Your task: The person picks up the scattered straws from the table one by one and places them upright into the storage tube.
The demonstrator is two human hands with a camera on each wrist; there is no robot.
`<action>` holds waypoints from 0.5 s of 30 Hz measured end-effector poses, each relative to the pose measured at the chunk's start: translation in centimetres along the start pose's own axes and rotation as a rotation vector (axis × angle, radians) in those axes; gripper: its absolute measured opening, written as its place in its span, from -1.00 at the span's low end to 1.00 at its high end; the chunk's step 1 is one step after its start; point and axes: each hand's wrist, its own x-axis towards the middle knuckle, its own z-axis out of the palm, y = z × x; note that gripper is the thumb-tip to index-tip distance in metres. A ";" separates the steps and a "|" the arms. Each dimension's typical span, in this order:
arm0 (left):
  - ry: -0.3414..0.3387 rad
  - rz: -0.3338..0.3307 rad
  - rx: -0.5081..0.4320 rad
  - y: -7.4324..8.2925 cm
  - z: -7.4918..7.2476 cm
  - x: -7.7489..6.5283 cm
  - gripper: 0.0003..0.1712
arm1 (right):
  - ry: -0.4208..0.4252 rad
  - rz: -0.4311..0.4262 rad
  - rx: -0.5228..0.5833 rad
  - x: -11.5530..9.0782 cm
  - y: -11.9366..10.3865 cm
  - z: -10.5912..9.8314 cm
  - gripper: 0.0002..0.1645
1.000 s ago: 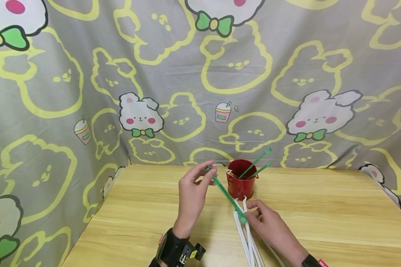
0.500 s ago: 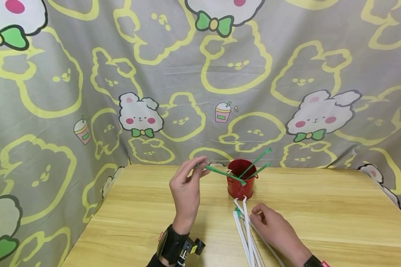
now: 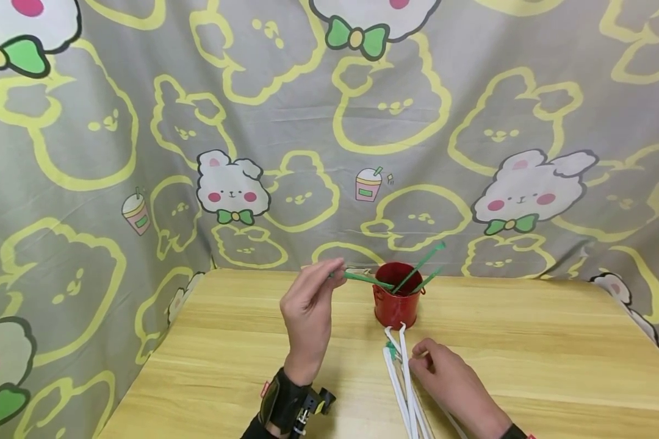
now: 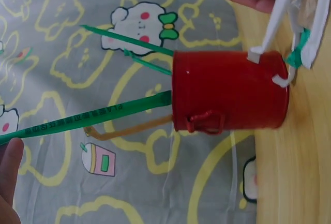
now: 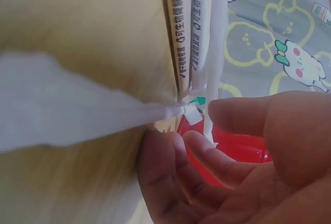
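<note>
From my remote post: left hand [image 3: 310, 305] pinches the green straw [image 3: 368, 280], far end at the mouth of the red bucket [image 3: 395, 313], ahead between the hands; right hand [image 3: 451, 378], thumb and fingertips apart, is beside white straws [image 3: 409, 390]. I'd lift the pinched end to steepen entry.

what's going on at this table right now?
A person is holding a green straw by one end in their left hand, its other end at the mouth of a small red bucket. Two more green straws and a tan one stick out of the bucket. The right hand is low over the table beside a loose bunch of white straws, fingers loosely curled; whether it touches them is unclear.
</note>
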 end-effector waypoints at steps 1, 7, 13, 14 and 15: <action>-0.010 -0.001 0.000 -0.1 0.0 0.0 -0.58 | -0.004 0.000 0.003 0.0 0.0 0.0 -0.84; -0.063 -0.035 -0.002 -0.6 0.1 -0.3 -0.56 | -0.017 0.005 -0.002 0.0 -0.1 0.1 -0.80; -0.155 -0.128 0.083 -1.0 0.1 -0.7 -0.58 | -0.034 0.028 0.002 0.2 -0.5 0.4 -0.74; -0.184 -0.152 0.111 -1.0 0.1 -0.7 -0.59 | -0.036 0.033 0.007 0.2 -0.6 0.5 -0.72; -0.218 -0.178 0.137 -1.1 0.0 -0.8 -0.59 | -0.038 0.036 0.010 0.2 -0.7 0.6 -0.70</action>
